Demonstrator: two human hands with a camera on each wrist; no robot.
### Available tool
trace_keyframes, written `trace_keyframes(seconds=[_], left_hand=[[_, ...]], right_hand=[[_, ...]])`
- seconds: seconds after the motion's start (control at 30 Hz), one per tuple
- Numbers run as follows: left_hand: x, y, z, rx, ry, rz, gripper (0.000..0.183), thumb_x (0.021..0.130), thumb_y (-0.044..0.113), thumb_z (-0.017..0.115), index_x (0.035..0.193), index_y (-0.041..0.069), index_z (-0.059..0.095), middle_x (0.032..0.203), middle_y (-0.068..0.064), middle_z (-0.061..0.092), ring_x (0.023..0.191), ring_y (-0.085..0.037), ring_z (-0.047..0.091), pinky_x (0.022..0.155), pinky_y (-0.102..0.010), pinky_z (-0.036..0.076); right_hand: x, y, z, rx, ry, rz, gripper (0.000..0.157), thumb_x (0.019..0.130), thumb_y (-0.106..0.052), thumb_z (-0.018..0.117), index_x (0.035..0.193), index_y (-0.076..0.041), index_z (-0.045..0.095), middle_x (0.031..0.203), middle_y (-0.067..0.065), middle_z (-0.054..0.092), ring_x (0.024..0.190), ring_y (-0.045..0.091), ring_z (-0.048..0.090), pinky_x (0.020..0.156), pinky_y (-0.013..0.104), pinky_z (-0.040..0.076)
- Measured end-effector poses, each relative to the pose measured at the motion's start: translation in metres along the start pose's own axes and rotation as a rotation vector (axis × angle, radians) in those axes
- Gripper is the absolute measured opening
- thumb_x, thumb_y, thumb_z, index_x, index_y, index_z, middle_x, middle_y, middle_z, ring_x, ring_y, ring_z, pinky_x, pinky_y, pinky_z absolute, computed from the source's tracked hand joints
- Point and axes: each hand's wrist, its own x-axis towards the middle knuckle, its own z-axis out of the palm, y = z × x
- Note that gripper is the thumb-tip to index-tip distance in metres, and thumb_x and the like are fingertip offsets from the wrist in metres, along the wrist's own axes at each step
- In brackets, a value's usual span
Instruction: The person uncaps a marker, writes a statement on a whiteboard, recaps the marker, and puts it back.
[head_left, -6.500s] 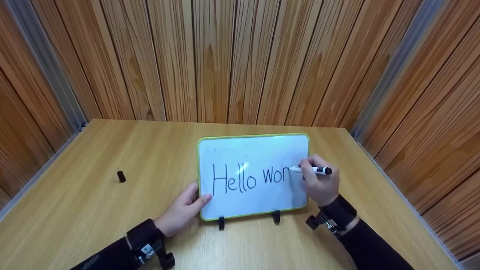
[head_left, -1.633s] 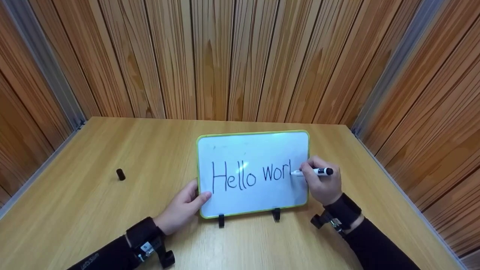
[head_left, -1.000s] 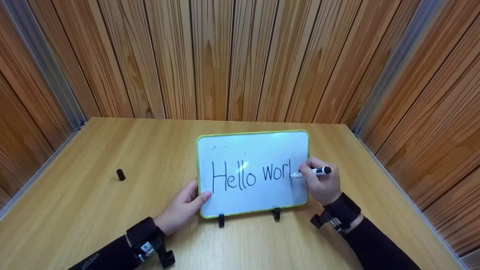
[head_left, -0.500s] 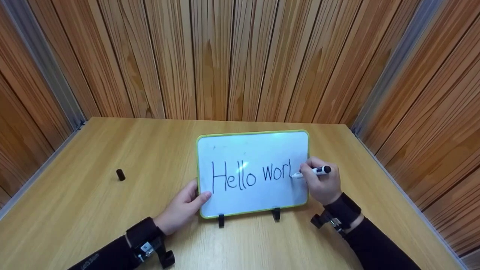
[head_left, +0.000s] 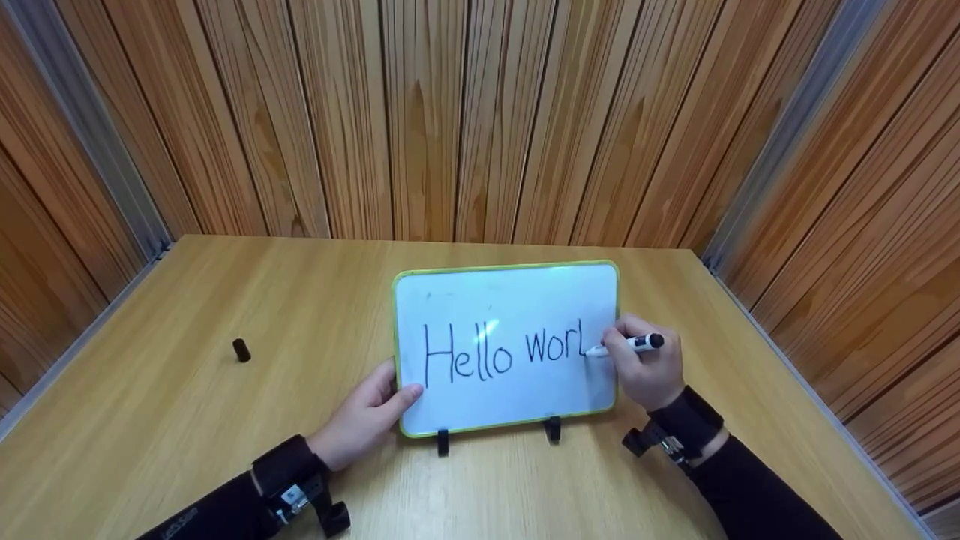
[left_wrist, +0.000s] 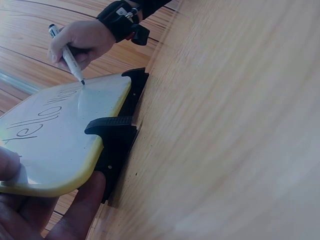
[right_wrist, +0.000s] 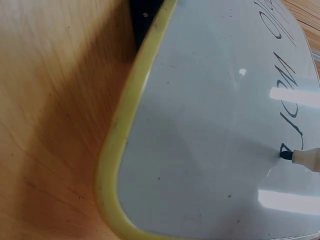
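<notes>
A small whiteboard (head_left: pixel 495 401) with a yellow-green rim leans upright on a stand with black feet (head_left: pixel 443 442). Black handwriting across it reads "Hello worl", the last letter ending in a short foot. My left hand (head_left: pixel 366 416) grips the board's lower left edge, thumb on the front, fingers behind. Between thumb and fingers of my right hand (head_left: pixel 651 367) is a white marker (head_left: pixel 639 343) with a black end. In the right wrist view the black tip of the marker (right_wrist: pixel 287 155) meets the board at the end of the last letter; the right hand is outside that view.
A black marker cap (head_left: pixel 241 350) lies on the wooden table (head_left: pixel 300 300), well left of the board. Wood-panelled walls (head_left: pixel 424 120) enclose the table at the back and both sides. Each wrist wears a black strap with a small camera.
Since the earliest frame, the "l" has been added after "wor". In the last second the marker tip has moved slightly right, drawing the foot of that letter. The left hand keeps its grip.
</notes>
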Motion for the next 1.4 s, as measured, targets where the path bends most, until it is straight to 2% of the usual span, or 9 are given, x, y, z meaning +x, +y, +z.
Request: trace_keyframes(seconds=[0.27, 0.63, 0.93, 1.4], left_hand=[[-0.0004, 0.0011, 0.0000, 0.010, 0.003, 0.002, 0.062, 0.119, 0.023, 0.057, 0.172, 0.003, 0.032, 0.166, -0.019, 0.053, 0.148, -0.031, 0.059, 0.119, -0.036, 0.050], [-0.0008, 0.0014, -0.0002, 0.012, 0.022, -0.017, 0.061, 0.118, 0.024, 0.057, 0.170, 0.002, 0.034, 0.166, -0.018, 0.054, 0.147, -0.030, 0.059, 0.117, -0.031, 0.051], [-0.0006, 0.0004, 0.0007, 0.018, 0.023, 0.004, 0.060, 0.119, 0.021, 0.057, 0.170, 0.000, 0.035, 0.165, -0.020, 0.055, 0.147, -0.031, 0.059, 0.113, -0.028, 0.053], [-0.0010, 0.0003, 0.0003, 0.022, 0.027, 0.000, 0.059, 0.118, 0.021, 0.057, 0.169, -0.001, 0.036, 0.165, -0.020, 0.055, 0.147, -0.032, 0.059, 0.111, -0.025, 0.053]], right_hand=[[0.0032, -0.0038, -0.0039, 0.022, 0.042, 0.036, 0.030, 0.091, 0.016, 0.060, 0.068, -0.003, 0.062, 0.057, 0.000, 0.048, 0.044, 0.009, 0.035, 0.041, 0.023, 0.027], [0.0058, -0.0008, -0.0072, -0.007, 0.091, 0.044, 0.028, 0.095, 0.012, 0.061, 0.071, -0.002, 0.067, 0.058, 0.000, 0.054, 0.045, 0.009, 0.039, 0.043, 0.021, 0.030], [0.0071, 0.0016, -0.0087, -0.030, 0.123, 0.037, 0.026, 0.095, 0.010, 0.060, 0.072, -0.001, 0.069, 0.058, -0.001, 0.054, 0.045, 0.008, 0.038, 0.044, 0.020, 0.030], [0.0055, 0.0041, -0.0061, -0.042, 0.110, 0.037, 0.025, 0.096, 0.013, 0.061, 0.074, 0.002, 0.066, 0.059, 0.002, 0.053, 0.048, 0.010, 0.040, 0.048, 0.019, 0.032]])
